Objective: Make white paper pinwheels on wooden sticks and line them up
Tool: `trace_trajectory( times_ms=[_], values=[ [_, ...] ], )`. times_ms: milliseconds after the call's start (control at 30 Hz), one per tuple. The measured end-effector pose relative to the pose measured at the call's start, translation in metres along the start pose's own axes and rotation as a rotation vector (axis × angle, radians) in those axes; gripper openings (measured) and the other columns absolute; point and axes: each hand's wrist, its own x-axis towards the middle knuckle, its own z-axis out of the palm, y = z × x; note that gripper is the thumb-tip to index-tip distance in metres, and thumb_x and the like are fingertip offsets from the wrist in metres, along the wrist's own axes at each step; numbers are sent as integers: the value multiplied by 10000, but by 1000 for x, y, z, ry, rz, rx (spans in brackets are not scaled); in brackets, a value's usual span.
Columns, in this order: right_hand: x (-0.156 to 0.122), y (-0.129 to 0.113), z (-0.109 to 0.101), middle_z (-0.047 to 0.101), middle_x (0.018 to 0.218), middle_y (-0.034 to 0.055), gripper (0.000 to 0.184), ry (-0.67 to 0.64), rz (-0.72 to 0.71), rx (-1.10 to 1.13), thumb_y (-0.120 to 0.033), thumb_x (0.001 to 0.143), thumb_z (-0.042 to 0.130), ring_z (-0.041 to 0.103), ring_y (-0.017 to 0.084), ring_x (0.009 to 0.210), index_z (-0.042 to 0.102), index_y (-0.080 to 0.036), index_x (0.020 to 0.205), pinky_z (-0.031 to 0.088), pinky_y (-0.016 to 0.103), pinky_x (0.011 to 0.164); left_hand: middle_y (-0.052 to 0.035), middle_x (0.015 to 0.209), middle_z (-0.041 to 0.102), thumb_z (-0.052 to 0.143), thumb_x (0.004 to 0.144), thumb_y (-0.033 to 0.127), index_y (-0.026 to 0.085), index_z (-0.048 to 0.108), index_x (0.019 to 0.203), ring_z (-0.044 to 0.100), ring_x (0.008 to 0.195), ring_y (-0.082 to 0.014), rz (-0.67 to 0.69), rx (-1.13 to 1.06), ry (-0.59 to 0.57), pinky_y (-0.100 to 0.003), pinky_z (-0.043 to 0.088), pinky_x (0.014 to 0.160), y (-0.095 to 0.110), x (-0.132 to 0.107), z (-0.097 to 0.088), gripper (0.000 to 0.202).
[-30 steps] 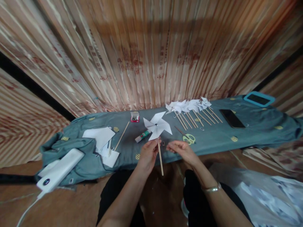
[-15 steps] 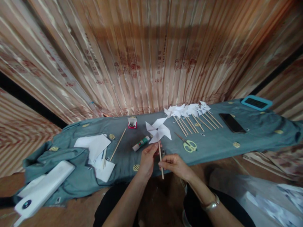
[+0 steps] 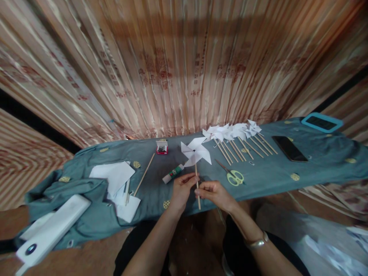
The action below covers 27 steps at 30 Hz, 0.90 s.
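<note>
A white paper pinwheel [image 3: 196, 151] with a dark pin at its centre stands upright on a thin wooden stick. My left hand [image 3: 184, 188] pinches that stick just below the paper blades. Lower on the same stick, the fingers of my right hand [image 3: 214, 193] are closed. To the left of the blades lies a glue stick [image 3: 173, 174], and farther back is a small red box [image 3: 162, 147] of pins, its lid up. Scissors [image 3: 234, 176] with yellow-green handles rest to the right. Behind them several finished-looking pinwheels [image 3: 230, 132] lie in a row.
White paper sheets [image 3: 113, 174] and a loose wooden stick [image 3: 144, 174] lie on the left of the green cloth [image 3: 267, 180]. A white device [image 3: 54, 230] sits at the left end. A dark phone [image 3: 289, 148] and a blue-framed device [image 3: 322, 122] are on the right. A curtain [image 3: 172, 76] hangs behind.
Both hands have moved slightly away from me and right with the pinwheel. My right hand is now closer to my left on the stick. The view has shifted a little.
</note>
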Motion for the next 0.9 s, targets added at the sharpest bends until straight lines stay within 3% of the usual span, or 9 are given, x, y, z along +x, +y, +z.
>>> trace_trajectory(
  times_ms=[133, 267, 367, 467, 567, 767, 900],
  values=[
    [4, -3, -18, 669, 613, 14, 457, 74, -28, -93, -628, 708, 660, 541, 127, 587, 699, -181, 617, 422, 267, 607, -52, 723, 746, 817, 541, 262, 181, 781, 712, 605, 647, -146, -17, 5, 3, -251, 451, 650, 1, 5, -2, 193],
    [12, -7, -44, 689, 634, 38, 475, 333, -83, -124, -661, 675, 666, 555, 141, 580, 706, -192, 612, 447, 290, 617, -40, 721, 743, 811, 559, 247, 195, 781, 722, 599, 648, -139, -35, 25, 2, -241, 442, 641, 0, 6, -4, 174],
    [18, -8, -56, 724, 723, 55, 436, 539, -145, -15, -635, 629, 723, 595, 156, 639, 729, -202, 677, 472, 301, 653, -37, 712, 738, 815, 557, 233, 193, 778, 705, 599, 640, -142, -42, 35, -7, -248, 450, 646, -1, 5, -6, 157],
    [25, -9, -58, 742, 801, 61, 428, 637, -164, 142, -599, 555, 792, 622, 160, 685, 739, -209, 726, 493, 306, 681, -48, 714, 742, 825, 544, 224, 184, 778, 694, 601, 636, -145, -53, 44, -15, -253, 458, 650, -3, 2, -8, 162],
    [29, -11, -54, 736, 788, 54, 449, 655, -146, 224, -600, 505, 816, 608, 149, 656, 739, -212, 718, 493, 302, 646, -50, 717, 746, 826, 543, 232, 186, 780, 697, 613, 652, -153, -53, 59, -35, -259, 470, 672, -4, -1, -10, 167],
    [33, -11, -43, 623, 577, 2, 414, 571, -122, 213, -572, 501, 827, 507, 119, 525, 717, -208, 664, 446, 285, 541, -54, 719, 749, 827, 546, 240, 191, 778, 688, 635, 674, -172, -52, 69, -57, -278, 486, 702, -6, -2, -14, 158],
    [34, -9, -36, 585, 541, -11, 402, 534, -110, 221, -557, 495, 832, 474, 108, 503, 698, -202, 626, 414, 269, 511, -54, 716, 748, 825, 543, 233, 191, 777, 682, 635, 669, -172, -47, 64, -49, -278, 492, 689, -6, -1, -17, 153]
  ],
)
